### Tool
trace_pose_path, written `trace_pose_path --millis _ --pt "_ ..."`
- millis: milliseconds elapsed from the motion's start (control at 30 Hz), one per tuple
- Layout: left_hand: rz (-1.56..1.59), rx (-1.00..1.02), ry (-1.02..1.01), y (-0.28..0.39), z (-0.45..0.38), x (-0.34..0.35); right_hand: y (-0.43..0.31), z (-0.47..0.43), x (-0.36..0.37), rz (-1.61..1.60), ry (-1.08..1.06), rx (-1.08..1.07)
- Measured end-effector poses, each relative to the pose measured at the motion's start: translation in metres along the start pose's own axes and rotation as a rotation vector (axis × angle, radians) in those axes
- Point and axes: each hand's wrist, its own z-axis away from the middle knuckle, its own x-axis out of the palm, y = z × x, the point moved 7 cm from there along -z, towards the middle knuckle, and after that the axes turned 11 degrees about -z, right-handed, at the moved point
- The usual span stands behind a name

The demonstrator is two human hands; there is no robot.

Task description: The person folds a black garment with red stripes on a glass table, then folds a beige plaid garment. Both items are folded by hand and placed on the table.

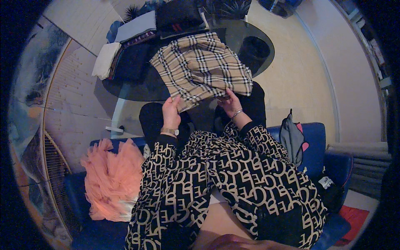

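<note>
A beige plaid cloth garment (206,68) with black and white checks lies rumpled over the dark oval glass table (265,31), its near edge reaching above my knees. My left hand (172,111) pinches its near left corner between thumb and fingers; a watch is on that wrist. My right hand (230,102) grips the near edge farther right, with a bracelet on the wrist. Some of the right fingers are hidden under the cloth.
Folded dark clothes (132,62), a cream folded cloth (106,59) and a grey folded cloth (137,26) are stacked at the table's left. A round dark object (254,50) is at its right. Peach tulle (112,181) and a grey garment (291,140) rest on the blue seat (314,137) beside me.
</note>
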Motion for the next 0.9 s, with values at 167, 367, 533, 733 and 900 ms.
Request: trace_pose_path --millis 167,367,533,733,900 --pt "0.000 0.057 0.078 0.005 0.014 -0.001 -0.025 -0.018 -0.016 -0.067 -0.051 -0.065" --pt "-0.111 -0.056 0.102 -0.011 0.014 -0.014 -0.041 -0.001 -0.024 0.204 0.256 -0.144" --pt "-0.066 -0.054 0.075 -0.013 0.017 -0.008 -0.070 0.030 -0.009 0.447 0.222 -0.086" --pt "-0.044 -0.092 0.088 -0.009 0.024 0.002 -0.117 0.028 -0.019 0.862 0.209 0.047" --pt "-0.063 -0.112 -0.043 -0.011 0.020 0.002 -0.178 0.017 0.056 1.299 -0.059 -0.178"
